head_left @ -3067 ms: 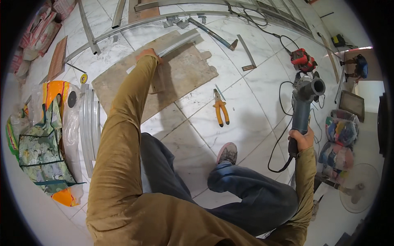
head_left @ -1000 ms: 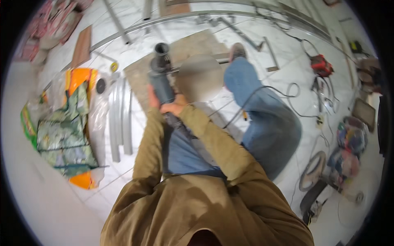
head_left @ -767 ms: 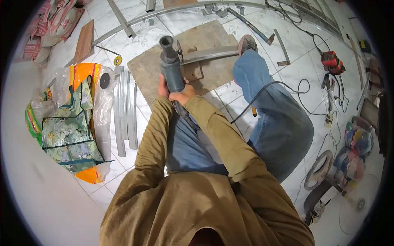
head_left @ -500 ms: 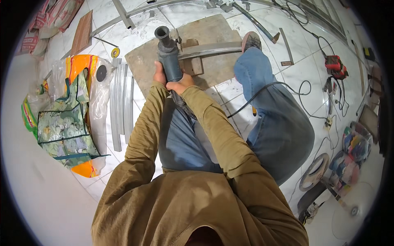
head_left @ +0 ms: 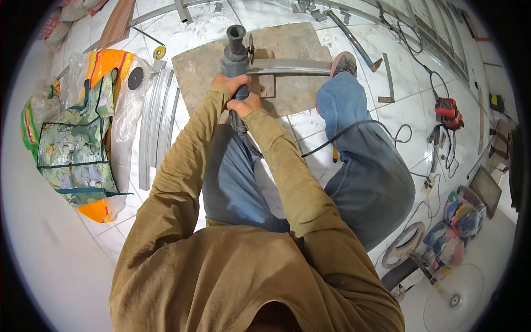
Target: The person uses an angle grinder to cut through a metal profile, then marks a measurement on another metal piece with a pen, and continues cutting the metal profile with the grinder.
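Note:
My left hand wraps around the dark grey angle grinder, with its thumb across the body. My right hand grips its rear part, just below the left. The thin disc stands upright at the grinder's right side, over the left end of a silver metal channel. Beneath the channel are a wooden block and a stained board. My right shoe presses against the channel's right end. The grinder's cord runs across my right leg.
Loose metal channels and a patterned bag lie left. A yellow disc is farther up. A hammer-like tool, a red tool, tangled cables and bundled colourful items are right, around a metal frame and fan.
Three seconds ago my left hand was on the channel and the grinder was at my right; now both hands hold it centrally. Since half a second ago, my left grip has closed over the body.

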Available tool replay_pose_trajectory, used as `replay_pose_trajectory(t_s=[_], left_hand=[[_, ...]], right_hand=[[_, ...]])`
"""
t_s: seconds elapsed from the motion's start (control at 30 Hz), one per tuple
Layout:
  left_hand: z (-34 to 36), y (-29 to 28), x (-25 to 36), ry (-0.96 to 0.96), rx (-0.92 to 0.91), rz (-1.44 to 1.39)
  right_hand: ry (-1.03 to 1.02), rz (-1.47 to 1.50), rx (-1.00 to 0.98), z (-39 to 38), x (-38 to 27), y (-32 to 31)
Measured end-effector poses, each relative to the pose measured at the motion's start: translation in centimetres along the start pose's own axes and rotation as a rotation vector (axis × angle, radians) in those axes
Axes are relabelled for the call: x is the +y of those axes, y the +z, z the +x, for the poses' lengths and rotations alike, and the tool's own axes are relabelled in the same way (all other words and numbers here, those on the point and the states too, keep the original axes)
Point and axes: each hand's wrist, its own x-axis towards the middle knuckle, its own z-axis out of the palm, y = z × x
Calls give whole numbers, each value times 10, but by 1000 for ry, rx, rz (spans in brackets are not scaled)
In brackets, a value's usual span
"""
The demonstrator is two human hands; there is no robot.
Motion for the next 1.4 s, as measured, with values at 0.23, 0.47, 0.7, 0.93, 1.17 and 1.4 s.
replay_pose_trajectory(t_s=[0.23, 0.47, 0.7, 0.93, 1.17, 1.4], left_hand=[[3, -1, -3, -66, 11, 51], [0, -1, 0, -32, -14, 45], [-8, -2, 6, -52, 37, 93], [16, 1, -18, -15, 71, 70], [10, 10, 1, -68, 0, 93], [-3, 3, 13, -44, -2, 85]], right_hand=[[21, 40, 6, 8, 13, 7], [13, 51, -7, 15, 22, 7], [70, -69, -7, 7, 5, 2], [-308, 135, 194, 4, 7, 21], [-34, -84, -2, 19, 19, -1], [-120, 10, 65, 24, 28, 3]])
